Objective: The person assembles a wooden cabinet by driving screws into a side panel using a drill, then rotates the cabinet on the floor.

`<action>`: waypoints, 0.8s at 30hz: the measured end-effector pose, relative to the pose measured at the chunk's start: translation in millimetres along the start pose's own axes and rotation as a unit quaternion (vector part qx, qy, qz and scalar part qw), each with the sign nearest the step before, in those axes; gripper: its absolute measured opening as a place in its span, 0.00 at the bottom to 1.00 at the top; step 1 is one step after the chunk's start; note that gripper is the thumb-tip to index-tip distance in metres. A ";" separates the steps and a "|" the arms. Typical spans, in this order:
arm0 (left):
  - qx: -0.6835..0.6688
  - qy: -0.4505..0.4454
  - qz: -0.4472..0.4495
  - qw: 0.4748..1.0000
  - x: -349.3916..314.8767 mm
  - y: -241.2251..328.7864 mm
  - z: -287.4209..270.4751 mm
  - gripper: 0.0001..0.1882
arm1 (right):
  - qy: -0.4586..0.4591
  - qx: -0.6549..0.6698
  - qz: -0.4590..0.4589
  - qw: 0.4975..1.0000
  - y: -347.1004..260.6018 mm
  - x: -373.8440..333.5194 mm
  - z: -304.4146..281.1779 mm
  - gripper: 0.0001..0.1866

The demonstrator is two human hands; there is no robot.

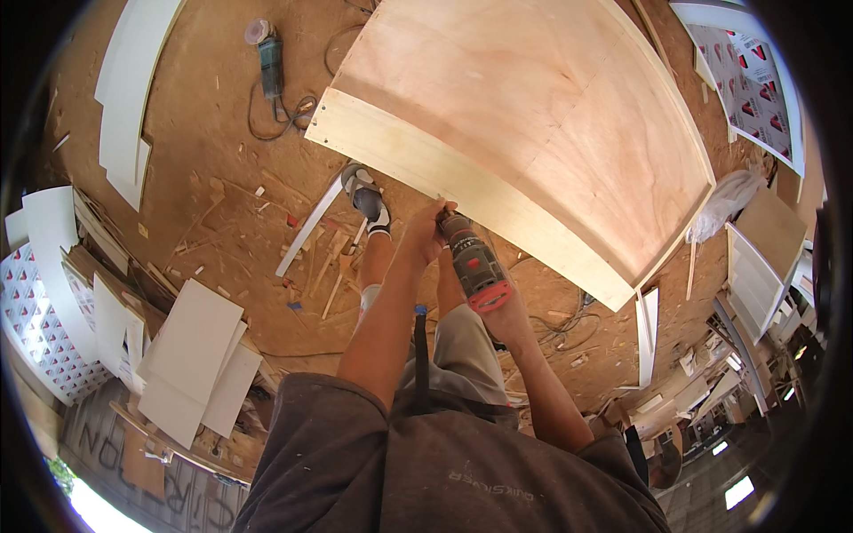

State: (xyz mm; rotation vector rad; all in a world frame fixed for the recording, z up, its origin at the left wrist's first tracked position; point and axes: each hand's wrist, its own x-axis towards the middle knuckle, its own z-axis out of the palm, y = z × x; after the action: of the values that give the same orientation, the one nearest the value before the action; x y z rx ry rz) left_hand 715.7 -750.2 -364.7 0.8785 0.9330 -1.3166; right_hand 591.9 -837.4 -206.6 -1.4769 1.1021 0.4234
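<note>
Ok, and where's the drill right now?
In the head view, the drill is just right of centre, in the right hand, its front end beside the left fingers at the pale board's near edge.

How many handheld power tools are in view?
2: the red-and-black drill in the right hand, by the near edge of the wooden piece, and the grinder on the floor, upper left. Others may be hidden.
</note>
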 end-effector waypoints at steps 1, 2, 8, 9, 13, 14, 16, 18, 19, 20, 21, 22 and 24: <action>0.001 0.000 0.001 1.000 1.1 0.3 -0.9 0.14 | -0.009 0.005 0.007 1.000 -0.2 0.8 -0.2 0.16; -0.006 0.001 0.004 1.000 2.1 0.3 -1.6 0.14 | -0.020 -0.003 0.017 1.000 2.2 1.8 0.2 0.17; -0.040 0.014 0.016 0.999 9.0 -1.5 -8.4 0.14 | -0.026 -0.056 0.024 0.998 13.5 5.8 4.2 0.19; -0.043 0.015 0.016 0.999 8.9 -1.8 -7.5 0.13 | -0.025 -0.049 0.029 0.998 13.2 6.0 3.7 0.19; -0.053 0.019 0.003 0.998 8.7 -2.7 -9.2 0.13 | -0.042 -0.052 0.084 0.994 -0.9 6.1 1.7 0.18; -0.052 0.017 0.002 0.999 9.3 -2.5 -10.5 0.13 | -0.036 -0.056 0.074 0.995 -1.6 6.3 2.7 0.18; -0.047 0.012 -0.002 0.999 11.1 -1.8 -13.0 0.13 | -0.022 -0.065 0.052 0.996 -4.6 5.7 4.5 0.18; -0.044 0.018 -0.002 0.999 11.8 -1.5 -13.6 0.13 | -0.021 -0.053 0.035 0.998 -10.4 5.5 6.2 0.21; -0.042 0.021 -0.003 0.999 11.4 -1.4 -13.2 0.13 | -0.020 -0.047 0.027 0.998 -12.8 5.0 7.4 0.24; -0.036 0.025 -0.004 0.999 10.2 -0.6 -14.0 0.13 | -0.020 -0.054 0.033 0.998 -13.3 3.9 9.9 0.25; -0.030 0.028 -0.004 0.999 8.9 1.9 -14.0 0.13 | -0.018 -0.062 0.039 0.997 -14.0 3.3 12.0 0.26; -0.023 0.031 -0.004 0.999 7.4 4.4 -14.0 0.13 | -0.016 -0.070 0.044 0.996 -15.6 3.1 13.4 0.28; -0.001 0.020 0.000 1.000 4.5 8.6 -16.3 0.12 | -0.010 -0.077 0.052 0.996 -22.7 2.7 14.9 0.28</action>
State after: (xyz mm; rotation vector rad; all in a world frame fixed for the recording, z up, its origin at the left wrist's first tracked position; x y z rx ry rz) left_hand 723.5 -736.4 -375.2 0.9064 0.9659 -1.3013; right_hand 616.4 -827.8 -199.5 -1.5505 1.1560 0.6065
